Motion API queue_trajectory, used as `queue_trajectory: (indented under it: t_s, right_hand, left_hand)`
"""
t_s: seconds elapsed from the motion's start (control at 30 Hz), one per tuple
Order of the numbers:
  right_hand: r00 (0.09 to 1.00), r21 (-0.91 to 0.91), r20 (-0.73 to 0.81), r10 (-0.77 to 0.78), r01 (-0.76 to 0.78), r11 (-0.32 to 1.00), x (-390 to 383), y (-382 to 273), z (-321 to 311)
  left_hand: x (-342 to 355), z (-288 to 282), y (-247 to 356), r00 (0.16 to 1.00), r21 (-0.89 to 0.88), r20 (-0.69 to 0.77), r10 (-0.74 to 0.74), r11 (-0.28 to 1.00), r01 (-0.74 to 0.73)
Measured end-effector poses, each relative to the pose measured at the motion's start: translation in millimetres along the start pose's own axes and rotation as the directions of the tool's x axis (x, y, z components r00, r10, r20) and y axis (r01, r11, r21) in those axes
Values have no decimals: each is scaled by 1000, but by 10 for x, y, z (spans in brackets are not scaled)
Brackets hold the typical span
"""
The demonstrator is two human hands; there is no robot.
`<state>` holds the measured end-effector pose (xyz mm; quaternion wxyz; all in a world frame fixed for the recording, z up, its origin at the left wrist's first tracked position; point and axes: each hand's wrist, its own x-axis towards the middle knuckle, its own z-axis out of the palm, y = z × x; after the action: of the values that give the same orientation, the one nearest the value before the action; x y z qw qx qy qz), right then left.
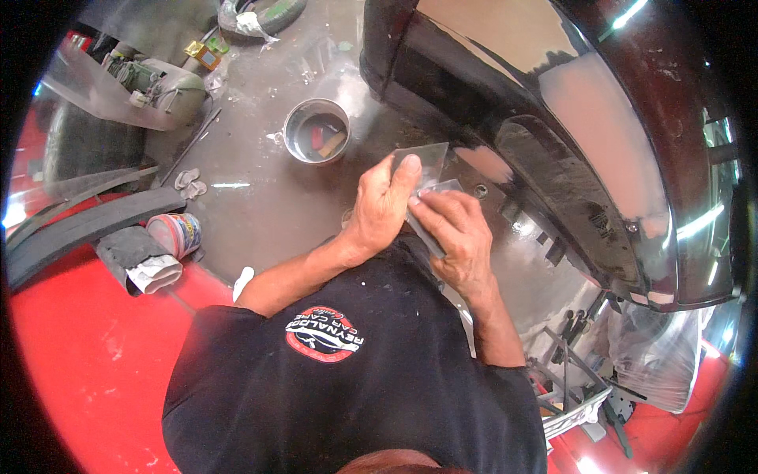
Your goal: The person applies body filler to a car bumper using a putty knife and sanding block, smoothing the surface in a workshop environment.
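In front of my chest, both hands are closed on thin, flat grey pieces. My left hand [379, 207] pinches a grey sheet [430, 158] with its thumb on top; the sheet's corner sticks up past the fingers. My right hand [458, 229] grips close beside it, and a darker grey strip [426, 234] shows below its fingers. Whether these are one folded sheet or separate pieces I cannot tell. To the right stands a dark car body panel [474, 87] with a pinkish patch [592, 118] and a tan patch [489, 28].
A round bucket [288, 142] on the wet grey floor [245, 158] holds liquid, a red block and a tan one. At left lie a tub [180, 235], a long dark curved part [103, 225] and a compressor-like tank [178, 95]. A tyre [288, 16] lies far off; a crate [580, 415] stands lower right.
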<state>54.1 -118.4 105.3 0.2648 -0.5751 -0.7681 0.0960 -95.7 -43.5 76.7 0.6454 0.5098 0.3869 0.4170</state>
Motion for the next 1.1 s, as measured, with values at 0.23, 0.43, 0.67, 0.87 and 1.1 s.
queue_trajectory:
  t_s: [0.23, 0.43, 0.67, 0.87, 1.1]
  right_hand:
    - [983, 49, 186, -9, 0, 999, -160, -68, -165]
    - [982, 90, -114, -150, 161, 983, -110, -155, -164]
    - [974, -139, -213, 73, -104, 985, -425, 547, 66]
    - [645, 996, -92, 758, 57, 73, -551, 490, -388]
    - [669, 740, 205, 715, -584, 334, -913, 463, -100]
  left_hand:
    - [206, -164, -55, 967, -375, -233, -104, 927, 10]
    - [97, -13, -240, 941, -575, -22, -338, 775, 265]
    - [121, -286, -326, 879, -722, 133, -458, 563, 403]
    - [308, -2, -139, 968, -588, -66, -243, 793, 159]
    - [501, 305, -224, 938, -602, 183, -296, 720, 345]
